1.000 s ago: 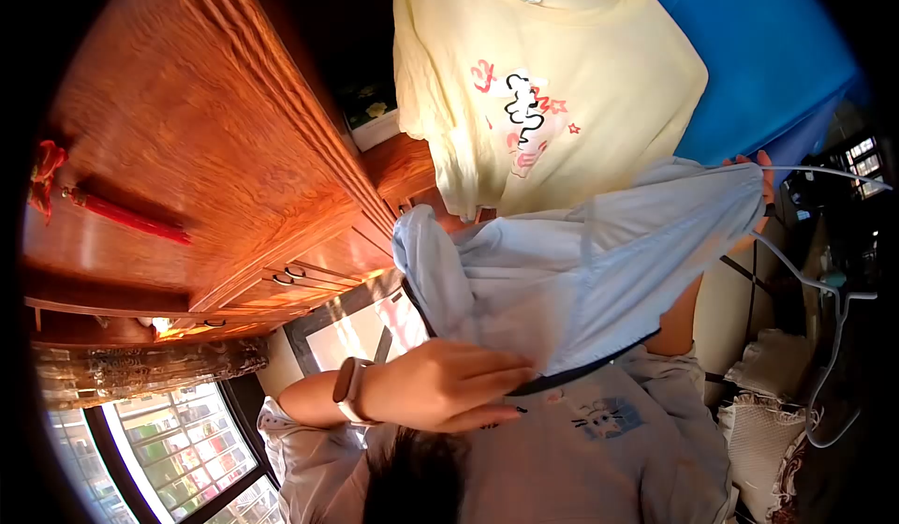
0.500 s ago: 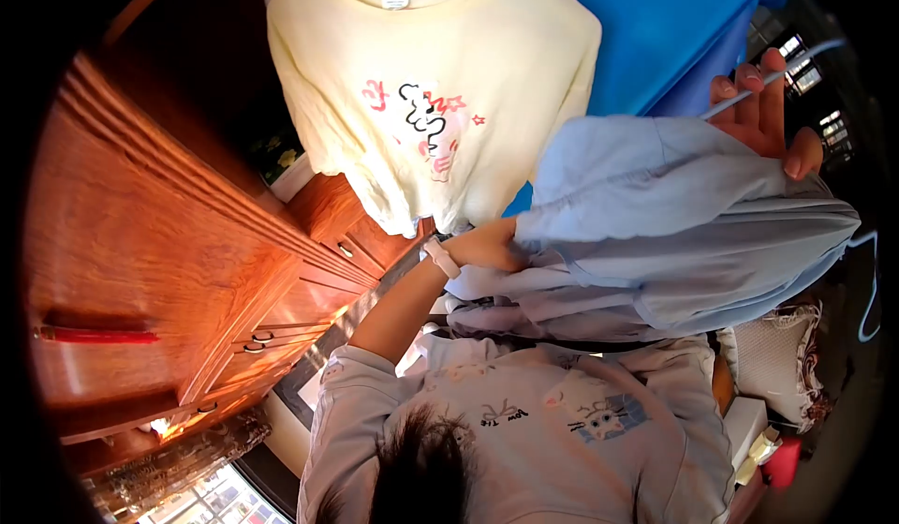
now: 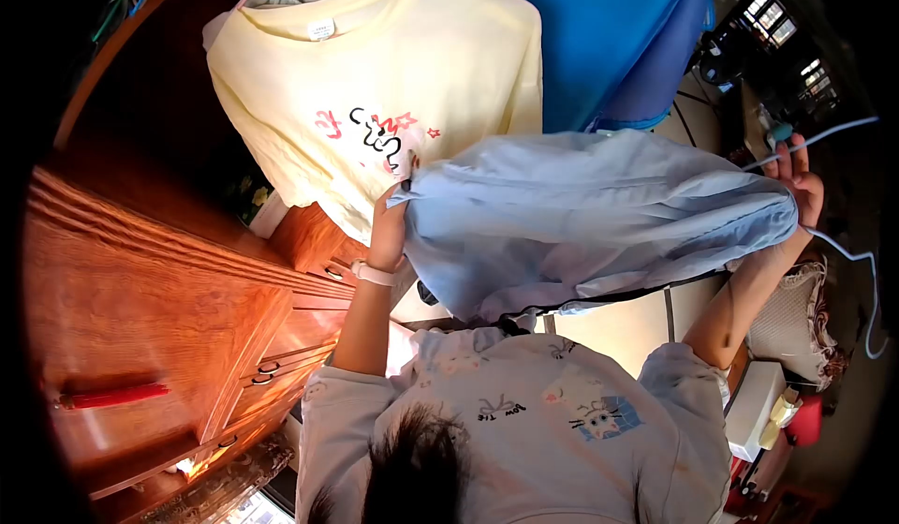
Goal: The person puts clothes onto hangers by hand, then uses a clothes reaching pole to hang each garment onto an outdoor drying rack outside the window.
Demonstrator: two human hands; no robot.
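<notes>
A light blue garment [image 3: 581, 215] is stretched sideways in front of my chest, with a dark edge along its lower side. My left hand [image 3: 391, 220], below a pale wristband, is at the garment's left end; cloth hides most of its fingers. At the right end my right hand [image 3: 796, 182] has its fingers curled around the pale blue wire hanger [image 3: 847, 129], beside the cloth. Part of the hanger sticks out to the right of that hand. A yellow printed shirt [image 3: 375, 84] hangs just behind the garment.
Wooden cabinets [image 3: 150, 309] with dark handles stand on the left. Blue fabric [image 3: 599, 37] hangs at the top, right of the yellow shirt. A cushion [image 3: 791, 327] and a white box [image 3: 757, 410] are at the lower right. Tiled floor [image 3: 609, 323] shows below the garment.
My left hand has moved from low down up to the garment's left end. The garment is now spread wider, and the view has shifted so the yellow shirt appears farther left.
</notes>
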